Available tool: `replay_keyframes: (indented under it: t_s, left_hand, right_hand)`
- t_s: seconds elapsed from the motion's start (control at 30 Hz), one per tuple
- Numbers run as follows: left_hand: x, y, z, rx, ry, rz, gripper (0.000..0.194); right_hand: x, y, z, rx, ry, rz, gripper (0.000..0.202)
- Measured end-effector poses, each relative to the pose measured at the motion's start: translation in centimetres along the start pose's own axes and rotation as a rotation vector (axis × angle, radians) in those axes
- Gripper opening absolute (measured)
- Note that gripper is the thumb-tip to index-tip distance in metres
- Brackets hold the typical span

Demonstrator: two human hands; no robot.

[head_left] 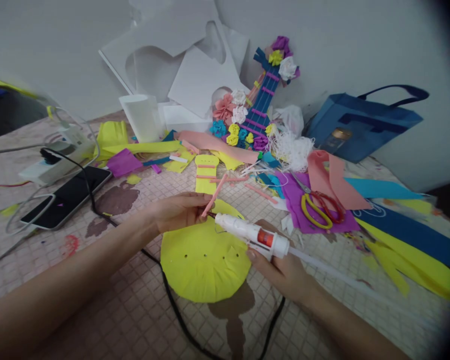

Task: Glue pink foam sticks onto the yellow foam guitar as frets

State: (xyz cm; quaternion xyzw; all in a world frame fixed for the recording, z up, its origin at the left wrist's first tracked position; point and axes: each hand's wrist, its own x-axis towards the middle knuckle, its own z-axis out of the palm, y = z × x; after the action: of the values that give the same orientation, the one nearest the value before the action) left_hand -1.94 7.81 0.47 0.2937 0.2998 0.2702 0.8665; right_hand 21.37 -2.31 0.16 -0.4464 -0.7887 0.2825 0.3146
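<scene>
My right forearm comes from the lower right corner, and my right hand [275,267] is closed around a white glue gun [243,231], thumb on its near side, the other fingers mostly hidden. Below the gun, the yellow guitar-shaped piece [206,272] lies flat on the table [127,300]. My left forearm reaches from the lower left; my left hand [176,212] pinches a thin pink strip [218,191], tilted above the piece. The nozzle is at its lower end; whether they touch, I cannot tell. Farther, a flower-covered blue guitar [264,102] leans upright.
</scene>
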Motion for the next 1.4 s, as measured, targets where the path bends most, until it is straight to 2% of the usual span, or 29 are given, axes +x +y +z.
replay_keyframes:
  t_s: [0.17,0.4,0.7,0.87,1.0,1.17,1.4]
  left_hand:
    - [0.0,0.0,-0.1,0.026,-0.036,-0.001,0.006]
    - [-0.2,-0.3,-0.2,0.069,-0.024,0.014,0.012]
    - [-0.4,-0.2,0.2,0.136,-0.092,0.007,0.011]
    - [-0.5,-0.4,0.0,0.149,-0.112,0.003,0.013]
    - [-0.6,-0.5,-0.1,0.145,-0.120,-0.001,0.012]
    - [-0.7,-0.4,0.1,0.150,-0.123,-0.016,0.012]
    - [-0.6,-0.6,0.1,0.133,-0.146,-0.019,0.014]
  right_hand:
    - [-0.1,0.5,0.2,0.023,0.021,0.024,0.007]
    - [-0.2,0.7,0.1,0.009,0.075,0.058,0.007]
    - [0.1,1.0,-0.2,-0.065,0.169,0.054,0.011]
    - [0.2,1.2,-0.5,-0.125,0.268,0.024,0.010]
    - [0.5,1.3,-0.8,-0.143,0.287,0.012,0.011]
    - [0.6,1.1,-1.1,-0.170,0.352,0.027,0.023]
    - [0.5,1.0,-1.3,-0.117,0.348,0.114,0.034]
